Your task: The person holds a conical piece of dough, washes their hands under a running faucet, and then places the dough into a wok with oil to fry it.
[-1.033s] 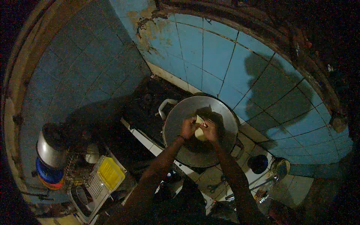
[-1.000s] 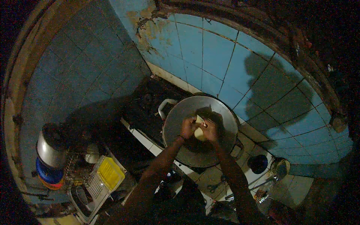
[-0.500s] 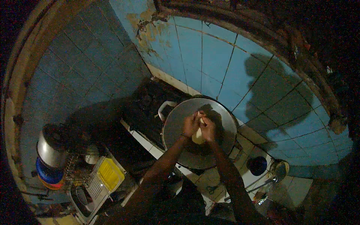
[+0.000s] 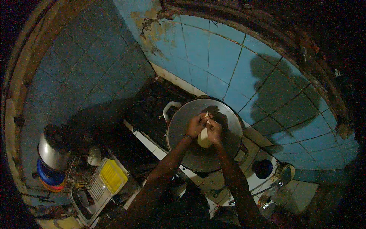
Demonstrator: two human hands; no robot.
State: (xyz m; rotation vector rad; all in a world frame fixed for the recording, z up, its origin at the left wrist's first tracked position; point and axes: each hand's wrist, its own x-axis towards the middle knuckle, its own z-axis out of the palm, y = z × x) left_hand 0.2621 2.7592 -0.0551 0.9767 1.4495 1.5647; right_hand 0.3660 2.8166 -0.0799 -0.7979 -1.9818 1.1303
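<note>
Over a wide metal pot (image 4: 178,135), my left hand (image 4: 195,126) and my right hand (image 4: 214,132) are close together. Both are closed around the upper, narrow part of a pale cream-coloured, soft-looking lump (image 4: 204,139). Its rounder lower end shows between my wrists, and a small pale tip sticks out above my fingers. Whether it is dough or a filled bag, I cannot tell. My hands throw a dark shadow on the inside of the pot, so what lies at its bottom is hard to make out.
A dark stove top (image 4: 148,101) adjoins the pot's left. Blue tiled walls (image 4: 221,49) rise behind. At left are a yellow dish rack (image 4: 113,176), a metal pot (image 4: 51,150) and a blue basin (image 4: 51,175). A dark blue bowl (image 4: 262,168) stands right on the tiled counter.
My hands still grip the pale lump over the pot. Its lower end looks rounder and shows more between my wrists. The whole view has shifted slightly.
</note>
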